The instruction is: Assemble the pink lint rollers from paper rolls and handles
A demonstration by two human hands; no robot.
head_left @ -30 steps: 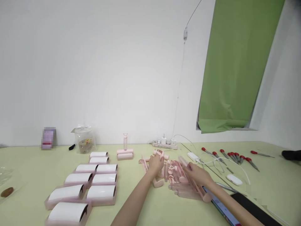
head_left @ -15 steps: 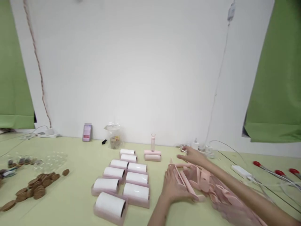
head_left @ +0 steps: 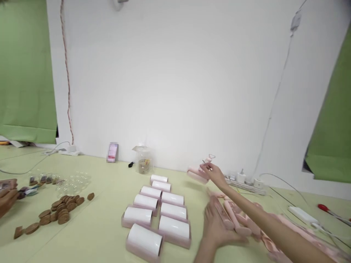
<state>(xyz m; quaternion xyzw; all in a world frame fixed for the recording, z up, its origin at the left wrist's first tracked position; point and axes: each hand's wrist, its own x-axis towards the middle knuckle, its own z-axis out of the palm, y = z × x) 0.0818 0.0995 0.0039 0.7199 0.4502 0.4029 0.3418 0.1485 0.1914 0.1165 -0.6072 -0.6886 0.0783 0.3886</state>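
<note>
My right hand is closed in a pinch at a pink lint roller with a heart-shaped loop on its handle. The roller leans over near the wall, and a thin stick pokes out by the fingertips. Lower down, my left hand curls round a long pink plastic piece, its thumb stretched to the right; motion blurs it slightly. Loose pink plastic parts are heaped beside it and under my right forearm. Left of that hand stand two rows of white rolls in pink trays.
Brown oval pieces and clear bubble-like pieces lie on the left. Another person's hand shows at the left edge. A bagged jar stands by the wall. On the right are a power strip, cables and a red-handled tool.
My right hand has moved left from above the pink parts to the lint roller, which has gone from upright to tilted. My left hand stays at the pink parts. The view has shifted left.
</note>
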